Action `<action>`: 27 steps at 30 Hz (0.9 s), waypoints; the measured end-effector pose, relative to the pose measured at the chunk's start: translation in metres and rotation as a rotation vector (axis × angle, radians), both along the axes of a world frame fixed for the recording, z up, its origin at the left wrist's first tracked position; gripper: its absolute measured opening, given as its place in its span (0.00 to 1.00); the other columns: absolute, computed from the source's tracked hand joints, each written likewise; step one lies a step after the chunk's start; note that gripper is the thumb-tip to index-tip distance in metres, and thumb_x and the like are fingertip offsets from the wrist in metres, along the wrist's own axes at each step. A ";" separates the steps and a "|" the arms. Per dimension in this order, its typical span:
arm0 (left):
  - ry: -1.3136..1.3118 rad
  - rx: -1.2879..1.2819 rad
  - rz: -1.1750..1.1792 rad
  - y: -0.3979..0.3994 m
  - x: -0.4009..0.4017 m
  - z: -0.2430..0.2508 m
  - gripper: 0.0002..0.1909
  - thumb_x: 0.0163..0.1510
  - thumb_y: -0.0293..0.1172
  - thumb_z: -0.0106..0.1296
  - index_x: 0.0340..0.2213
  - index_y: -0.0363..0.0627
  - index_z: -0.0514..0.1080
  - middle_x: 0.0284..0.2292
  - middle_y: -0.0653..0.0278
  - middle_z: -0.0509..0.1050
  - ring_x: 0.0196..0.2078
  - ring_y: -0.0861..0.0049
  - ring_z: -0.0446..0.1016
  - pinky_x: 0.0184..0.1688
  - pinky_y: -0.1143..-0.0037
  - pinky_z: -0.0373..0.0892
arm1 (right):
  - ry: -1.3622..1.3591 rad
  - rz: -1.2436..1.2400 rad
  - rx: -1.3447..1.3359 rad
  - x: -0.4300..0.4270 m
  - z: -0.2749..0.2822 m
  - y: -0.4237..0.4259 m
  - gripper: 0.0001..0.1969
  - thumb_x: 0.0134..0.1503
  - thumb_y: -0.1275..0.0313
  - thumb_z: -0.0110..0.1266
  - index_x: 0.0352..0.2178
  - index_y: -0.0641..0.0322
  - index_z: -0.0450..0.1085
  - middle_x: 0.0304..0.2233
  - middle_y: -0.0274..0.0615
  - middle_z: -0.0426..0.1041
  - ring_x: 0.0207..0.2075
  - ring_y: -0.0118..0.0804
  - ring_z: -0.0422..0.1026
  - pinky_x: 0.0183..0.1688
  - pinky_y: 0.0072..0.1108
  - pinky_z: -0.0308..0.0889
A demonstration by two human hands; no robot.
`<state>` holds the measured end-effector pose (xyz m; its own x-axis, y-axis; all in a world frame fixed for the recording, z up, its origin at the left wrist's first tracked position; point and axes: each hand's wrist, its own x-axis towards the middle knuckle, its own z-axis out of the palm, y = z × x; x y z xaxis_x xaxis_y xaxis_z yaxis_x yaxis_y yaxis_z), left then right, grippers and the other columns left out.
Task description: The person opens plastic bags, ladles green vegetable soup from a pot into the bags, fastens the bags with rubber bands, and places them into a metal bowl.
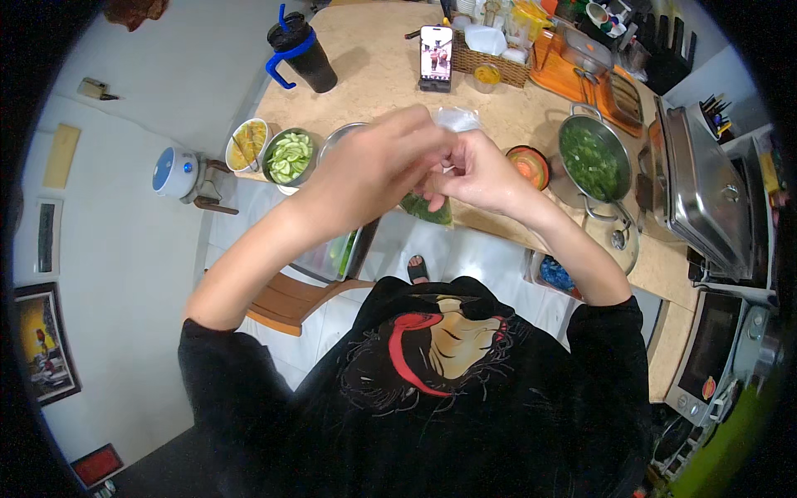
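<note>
My left hand (395, 155) and my right hand (476, 171) meet above the table's front edge, fingers pinched close together. Below them hangs a clear plastic bag (429, 210) with green leafy food inside; its top is hidden by my fingers. Motion blurs the left hand. Left of my hands are a metal bowl of sliced cucumber (290, 155) and a white bowl of yellow-orange shreds (250, 144) with a utensil in it. My left hand partly covers another metal bowl (339, 134). To the right stand a small orange bowl (529, 167) and a steel pot of green leafy soup (590, 152).
Behind my hands lies clear plastic (459, 118). Farther back are a phone on a stand (436, 59), a black tumbler (305, 56) and a wicker basket (517, 71). A glass lid (626, 255) and steel chafing dish (710, 193) stand right; a wooden chair (286, 302) is lower left.
</note>
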<state>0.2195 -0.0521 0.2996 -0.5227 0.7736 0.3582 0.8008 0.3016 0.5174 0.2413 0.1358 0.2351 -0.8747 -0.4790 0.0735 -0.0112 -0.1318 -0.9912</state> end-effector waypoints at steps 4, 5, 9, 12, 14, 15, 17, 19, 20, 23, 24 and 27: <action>-0.028 -0.252 -0.104 -0.009 0.007 -0.010 0.15 0.48 0.15 0.52 0.39 0.43 0.73 0.38 0.59 0.65 0.34 0.65 0.73 0.34 0.70 0.70 | -0.029 0.103 0.178 0.002 -0.011 0.011 0.08 0.52 0.79 0.57 0.36 0.70 0.72 0.28 0.36 0.75 0.29 0.25 0.75 0.30 0.17 0.72; -0.037 -0.236 -0.107 -0.010 0.008 -0.014 0.15 0.46 0.17 0.54 0.38 0.43 0.74 0.37 0.60 0.66 0.34 0.63 0.73 0.34 0.69 0.71 | -0.014 0.172 0.261 0.002 -0.011 0.010 0.10 0.54 0.78 0.58 0.38 0.70 0.71 0.32 0.35 0.75 0.31 0.24 0.75 0.31 0.16 0.72; 0.004 -0.268 -0.129 -0.021 0.007 -0.020 0.13 0.43 0.19 0.56 0.34 0.41 0.73 0.39 0.59 0.67 0.36 0.63 0.73 0.36 0.69 0.71 | -0.084 0.194 0.408 0.005 0.002 0.017 0.11 0.55 0.73 0.60 0.38 0.69 0.72 0.31 0.34 0.75 0.31 0.23 0.74 0.32 0.15 0.72; 0.006 -0.305 -0.111 -0.048 -0.007 -0.029 0.09 0.39 0.22 0.56 0.27 0.39 0.71 0.40 0.58 0.67 0.40 0.61 0.73 0.40 0.67 0.71 | -0.110 0.302 0.379 0.002 -0.010 0.041 0.11 0.57 0.71 0.60 0.38 0.69 0.73 0.31 0.36 0.76 0.32 0.25 0.76 0.35 0.16 0.72; 0.170 -0.124 -0.088 -0.063 -0.012 -0.046 0.06 0.37 0.23 0.53 0.23 0.40 0.69 0.41 0.57 0.68 0.41 0.55 0.72 0.43 0.62 0.69 | -0.220 0.062 0.036 0.002 -0.025 0.047 0.10 0.57 0.71 0.59 0.35 0.70 0.74 0.31 0.41 0.78 0.29 0.27 0.76 0.34 0.17 0.72; 0.283 -0.083 -0.130 -0.060 -0.003 -0.053 0.06 0.37 0.26 0.55 0.21 0.41 0.68 0.39 0.56 0.70 0.40 0.54 0.71 0.47 0.61 0.68 | -0.298 -0.045 -0.025 0.004 -0.027 0.047 0.11 0.58 0.70 0.58 0.36 0.71 0.74 0.35 0.44 0.78 0.32 0.29 0.77 0.37 0.17 0.73; 0.196 -0.045 -0.208 -0.046 0.024 -0.062 0.07 0.40 0.27 0.54 0.20 0.40 0.67 0.37 0.56 0.70 0.42 0.57 0.72 0.50 0.61 0.66 | -0.330 -0.182 -0.038 -0.001 -0.042 0.046 0.11 0.58 0.70 0.58 0.36 0.71 0.74 0.35 0.44 0.78 0.31 0.28 0.77 0.37 0.16 0.73; 0.102 -0.010 -0.271 -0.035 0.036 -0.082 0.08 0.43 0.28 0.54 0.19 0.39 0.66 0.35 0.57 0.71 0.43 0.60 0.72 0.52 0.61 0.65 | -0.331 -0.333 0.012 -0.004 -0.055 0.045 0.09 0.58 0.72 0.58 0.35 0.69 0.74 0.33 0.40 0.77 0.29 0.27 0.74 0.36 0.17 0.71; -0.491 0.277 -0.264 -0.034 0.041 -0.102 0.08 0.47 0.30 0.54 0.22 0.38 0.69 0.36 0.58 0.73 0.46 0.62 0.72 0.54 0.61 0.64 | -0.330 -0.320 0.015 -0.002 -0.061 0.038 0.09 0.58 0.72 0.58 0.35 0.69 0.74 0.33 0.40 0.77 0.29 0.27 0.74 0.36 0.17 0.71; -1.227 1.112 -0.003 -0.014 0.032 -0.091 0.15 0.56 0.32 0.52 0.43 0.33 0.73 0.48 0.58 0.73 0.53 0.66 0.72 0.60 0.65 0.62 | 0.239 -0.510 0.195 0.020 -0.055 0.013 0.02 0.55 0.79 0.56 0.30 0.67 0.71 0.31 0.36 0.71 0.35 0.30 0.72 0.38 0.22 0.68; -1.071 1.083 0.114 -0.003 0.019 -0.089 0.20 0.57 0.30 0.52 0.50 0.33 0.67 0.52 0.56 0.70 0.55 0.65 0.69 0.61 0.66 0.61 | 0.239 -0.505 0.205 0.032 -0.045 0.012 0.02 0.55 0.79 0.56 0.30 0.67 0.71 0.31 0.36 0.71 0.35 0.30 0.72 0.38 0.22 0.68; -0.856 0.930 0.273 0.005 -0.012 -0.103 0.29 0.56 0.27 0.53 0.58 0.32 0.60 0.57 0.54 0.66 0.60 0.65 0.64 0.63 0.68 0.59 | 0.694 -0.355 0.369 0.051 -0.034 0.006 0.06 0.47 0.83 0.55 0.28 0.65 0.70 0.31 0.45 0.69 0.34 0.46 0.70 0.38 0.28 0.67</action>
